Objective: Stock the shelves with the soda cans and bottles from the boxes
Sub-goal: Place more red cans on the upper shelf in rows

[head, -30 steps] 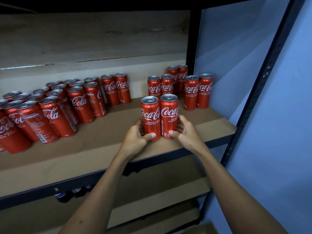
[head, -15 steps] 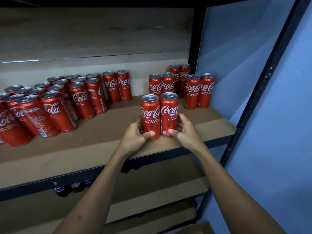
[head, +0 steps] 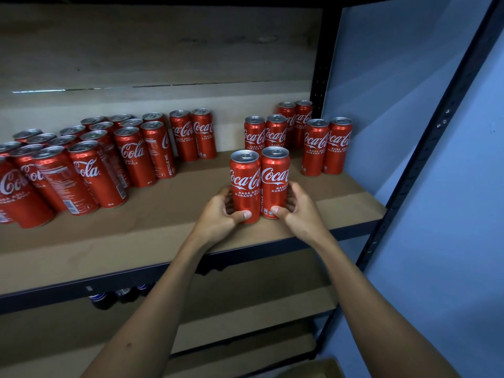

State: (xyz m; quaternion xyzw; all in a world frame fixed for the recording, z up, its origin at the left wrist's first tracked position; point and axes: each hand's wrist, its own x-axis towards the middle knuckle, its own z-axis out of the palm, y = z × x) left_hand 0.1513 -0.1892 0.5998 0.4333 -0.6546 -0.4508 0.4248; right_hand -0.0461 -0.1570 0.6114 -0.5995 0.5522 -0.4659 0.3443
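My left hand [head: 221, 214] grips the left can [head: 244, 184] low on its body, thumb across the front; my right hand [head: 297, 211] grips the right can [head: 275, 181] the same way. Both cans stand upright and touching each other on the shelf board [head: 163, 227], near its front edge. Behind the pair, toward the rear wall, stand six more cans [head: 316, 145] in twos. Left of the pair, well apart, stands a large can block [head: 90, 165]. Below the shelf board, dark bottles [head: 103, 298] are partly hidden; their type cannot be confirmed.
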